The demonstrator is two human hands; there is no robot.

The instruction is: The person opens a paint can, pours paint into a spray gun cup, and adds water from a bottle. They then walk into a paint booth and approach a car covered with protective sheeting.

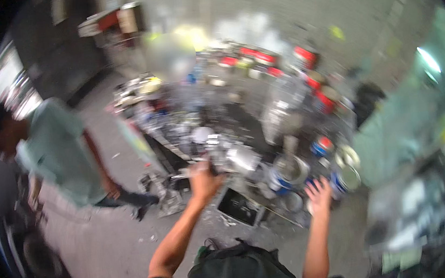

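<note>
My left hand (pixel 203 180) is raised at the near left of a cluttered work surface (pixel 250 122), by a silvery crumpled item (pixel 243 157) and a dark area; motion blur hides whether it grips anything. At the near right, my right hand (pixel 317 193) has its fingers spread and nothing visible in them. It is close to a blue-banded can (pixel 346 179) and another open can (pixel 289 172). A black rectangular tray (pixel 235 208) lies between my hands, lower down.
A person in a pale shirt (pixel 58 153) stands at the left. Red-lidded cans (pixel 306 57) line the back near the wall. A greenish panel or covering (pixel 405 125) rises at the right, above blurred dark items (pixel 420 210). A doorway (pixel 12 74) shows at far left.
</note>
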